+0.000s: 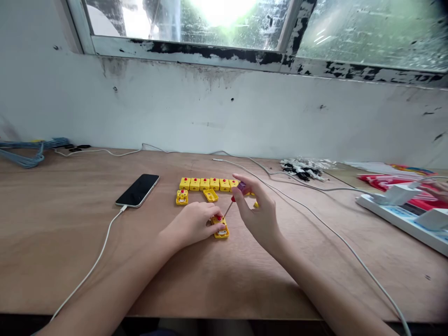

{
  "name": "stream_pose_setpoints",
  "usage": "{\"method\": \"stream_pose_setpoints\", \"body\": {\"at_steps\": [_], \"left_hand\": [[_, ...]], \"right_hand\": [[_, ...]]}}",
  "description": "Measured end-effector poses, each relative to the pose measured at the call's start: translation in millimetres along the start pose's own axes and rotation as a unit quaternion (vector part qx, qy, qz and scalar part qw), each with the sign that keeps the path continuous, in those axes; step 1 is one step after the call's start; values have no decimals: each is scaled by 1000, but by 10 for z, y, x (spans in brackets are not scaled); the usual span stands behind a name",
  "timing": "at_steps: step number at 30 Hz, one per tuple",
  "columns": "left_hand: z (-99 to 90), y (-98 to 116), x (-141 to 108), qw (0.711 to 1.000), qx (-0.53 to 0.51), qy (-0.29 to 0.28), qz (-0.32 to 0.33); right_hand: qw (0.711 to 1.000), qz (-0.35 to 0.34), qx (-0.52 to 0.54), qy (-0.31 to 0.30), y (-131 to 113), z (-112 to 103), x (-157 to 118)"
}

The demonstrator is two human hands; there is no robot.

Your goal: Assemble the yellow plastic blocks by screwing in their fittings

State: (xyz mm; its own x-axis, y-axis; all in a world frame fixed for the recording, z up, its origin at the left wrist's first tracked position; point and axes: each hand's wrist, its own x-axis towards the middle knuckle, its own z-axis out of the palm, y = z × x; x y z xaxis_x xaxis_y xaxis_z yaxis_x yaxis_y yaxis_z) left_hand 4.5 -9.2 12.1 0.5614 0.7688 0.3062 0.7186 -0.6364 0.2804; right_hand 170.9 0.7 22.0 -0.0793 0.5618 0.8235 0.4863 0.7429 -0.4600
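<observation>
"Head view: what looks finished?"

"At least six closed yellow plastic blocks point(205, 184) line up toward the worktop's point(63, 233) far side."

"And unfinished?"

"An opened yellow casing point(221, 232) near the middle, the left hand point(189, 224) clamped on it; the right hand point(261, 217) pinches a purple-handled screwdriver point(241, 186) above. The front edge lies well off."

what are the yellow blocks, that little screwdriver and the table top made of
The yellow blocks look like moulded plastic: even colour, slight gloss, crisp edges. The screwdriver shaft looks like thin steel from its grey sheen, and its purple handle seems to be plastic, though it is too small to be sure. The table top looks like bare plywood, with matte, pale wood grain.
</observation>
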Motion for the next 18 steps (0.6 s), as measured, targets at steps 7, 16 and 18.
{"method": "stream_pose_setpoints", "body": {"at_steps": [7,16,18], "left_hand": [[-5,-52,-16,999,2,17,-31],[-98,-91,-39,994,-62,-37,-87],[-101,-61,-37,991,-70,-46,-100]], "right_hand": [[998,-23,33,-39,-14,41,8],[1000,-20,-7,-4,11,56,-4],[1000,-27,-9,-9,19,52,-3]]}}
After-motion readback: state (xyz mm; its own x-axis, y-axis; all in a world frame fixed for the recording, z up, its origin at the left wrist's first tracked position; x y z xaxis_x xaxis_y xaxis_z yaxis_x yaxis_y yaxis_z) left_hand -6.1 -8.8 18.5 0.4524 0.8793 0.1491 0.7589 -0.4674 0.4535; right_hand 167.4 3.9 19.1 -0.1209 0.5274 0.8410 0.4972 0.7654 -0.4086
